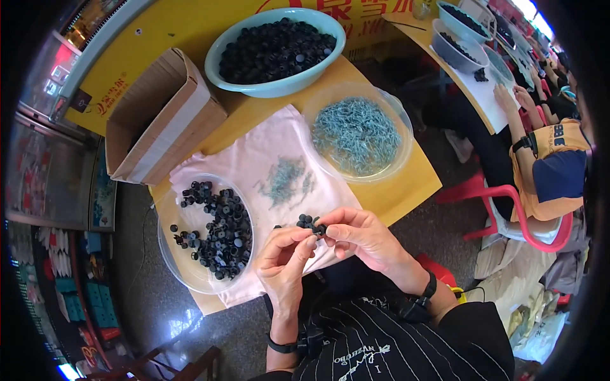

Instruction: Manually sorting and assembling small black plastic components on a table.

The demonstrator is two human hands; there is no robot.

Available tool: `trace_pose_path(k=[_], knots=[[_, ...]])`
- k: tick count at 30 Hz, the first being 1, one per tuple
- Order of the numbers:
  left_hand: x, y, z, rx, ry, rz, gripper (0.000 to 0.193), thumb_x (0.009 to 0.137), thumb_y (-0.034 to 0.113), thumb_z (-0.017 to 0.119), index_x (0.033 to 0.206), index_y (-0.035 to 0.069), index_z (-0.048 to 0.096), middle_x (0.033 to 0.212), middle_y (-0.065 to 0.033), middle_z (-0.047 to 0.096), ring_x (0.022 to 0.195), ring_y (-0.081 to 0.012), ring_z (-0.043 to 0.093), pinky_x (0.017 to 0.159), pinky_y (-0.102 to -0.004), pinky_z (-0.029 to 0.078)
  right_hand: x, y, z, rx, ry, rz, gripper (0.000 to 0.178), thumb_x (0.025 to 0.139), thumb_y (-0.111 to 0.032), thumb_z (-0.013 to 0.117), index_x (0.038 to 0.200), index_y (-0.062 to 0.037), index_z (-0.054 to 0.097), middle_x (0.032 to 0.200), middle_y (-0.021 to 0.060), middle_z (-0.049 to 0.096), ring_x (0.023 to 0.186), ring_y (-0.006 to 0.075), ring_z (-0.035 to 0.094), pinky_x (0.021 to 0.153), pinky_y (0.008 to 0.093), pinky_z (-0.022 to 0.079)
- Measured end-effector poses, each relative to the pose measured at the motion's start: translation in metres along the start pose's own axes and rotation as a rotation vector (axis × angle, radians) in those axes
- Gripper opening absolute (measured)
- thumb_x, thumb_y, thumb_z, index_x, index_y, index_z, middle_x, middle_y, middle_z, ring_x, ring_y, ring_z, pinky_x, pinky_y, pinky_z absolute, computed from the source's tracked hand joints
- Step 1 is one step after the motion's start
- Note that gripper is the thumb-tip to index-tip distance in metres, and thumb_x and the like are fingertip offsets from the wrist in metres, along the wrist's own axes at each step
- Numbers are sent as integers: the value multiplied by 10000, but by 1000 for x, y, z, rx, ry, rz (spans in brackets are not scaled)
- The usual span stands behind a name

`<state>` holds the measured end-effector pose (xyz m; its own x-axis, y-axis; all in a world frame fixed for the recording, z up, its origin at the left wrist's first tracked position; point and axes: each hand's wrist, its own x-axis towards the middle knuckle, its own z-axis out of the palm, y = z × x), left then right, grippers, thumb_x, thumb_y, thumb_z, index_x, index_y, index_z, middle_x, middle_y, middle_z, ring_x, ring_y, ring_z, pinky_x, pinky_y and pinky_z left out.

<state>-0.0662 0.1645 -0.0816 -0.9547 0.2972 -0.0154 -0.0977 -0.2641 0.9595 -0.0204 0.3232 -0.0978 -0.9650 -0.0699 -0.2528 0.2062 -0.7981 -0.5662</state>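
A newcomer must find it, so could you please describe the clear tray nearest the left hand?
Find the yellow table, then its pink cloth. At the cloth's left edge sits a round clear tray. Unlike the other clear tray, it holds black parts.

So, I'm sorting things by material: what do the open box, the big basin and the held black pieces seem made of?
Open box: matte brown cardboard, by its flat walls and pale tape strip. Big basin: probably smooth plastic, with slight sheen and rolled-looking rim. Held black pieces: perhaps plastic or rubber; dark, rounded, too small to tell.
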Motion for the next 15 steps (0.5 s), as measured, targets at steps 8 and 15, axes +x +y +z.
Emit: trace_pose_path(k=[8, 15], knots=[[0, -7, 0, 115, 42, 53, 106, 821, -73, 681, 921, -38, 675, 934, -90, 629, 737, -128, 622, 636, -233, 507, -2, 0, -5, -73, 23, -4, 226, 921, -102, 636, 1110, 22, 637, 914, 57, 648, 811, 89, 621, 635, 196, 547], [-3, -9, -9, 272, -55, 65, 146, 815, -69, 689, 958, -39, 688, 972, -101, 639, 807, -134, 619, 693, -233, 495, -5, -1, -7, -136, 16, 3, 217, 922, -90, 632, 1108, 21, 647, 925, 61, 668, 805, 85, 635, 672, 197, 548]])
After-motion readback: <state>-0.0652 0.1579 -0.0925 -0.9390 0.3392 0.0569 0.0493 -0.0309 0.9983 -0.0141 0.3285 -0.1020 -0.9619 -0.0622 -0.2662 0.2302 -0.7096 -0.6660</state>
